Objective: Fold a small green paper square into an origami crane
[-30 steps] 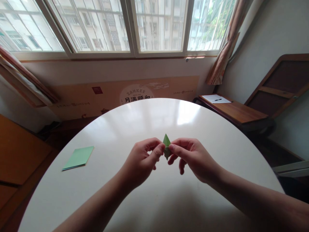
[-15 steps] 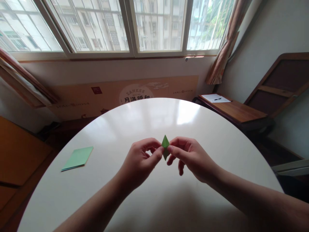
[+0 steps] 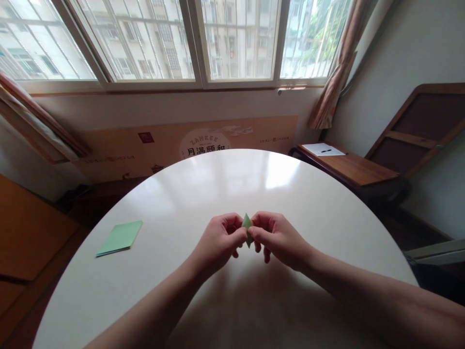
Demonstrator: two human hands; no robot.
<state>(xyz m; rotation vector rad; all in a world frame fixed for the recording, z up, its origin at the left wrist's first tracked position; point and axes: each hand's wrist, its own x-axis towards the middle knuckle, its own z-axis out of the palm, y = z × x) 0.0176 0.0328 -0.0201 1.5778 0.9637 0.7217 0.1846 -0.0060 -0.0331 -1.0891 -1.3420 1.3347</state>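
A small piece of folded green paper (image 3: 246,221), shaped like a narrow diamond, is held upright between my two hands above the white table. My left hand (image 3: 222,238) pinches its left side between thumb and forefinger. From the other side, my right hand (image 3: 278,236) grips it the same way, its lower fingers curled beneath. The thumbs nearly meet in front of the paper and cover its middle; only the upper point and the lower tip show.
A stack of square green paper (image 3: 119,237) lies on the left of the round white table (image 3: 174,194). Beyond the table's right edge, a wooden desk (image 3: 366,167) holds a white sheet (image 3: 319,150) with a pen on it. Windows and curtains stand behind.
My hands have drawn closer together and slightly lower with the folded paper. The diamond now looks narrower and more covered by my thumbs. The view has shifted slightly.
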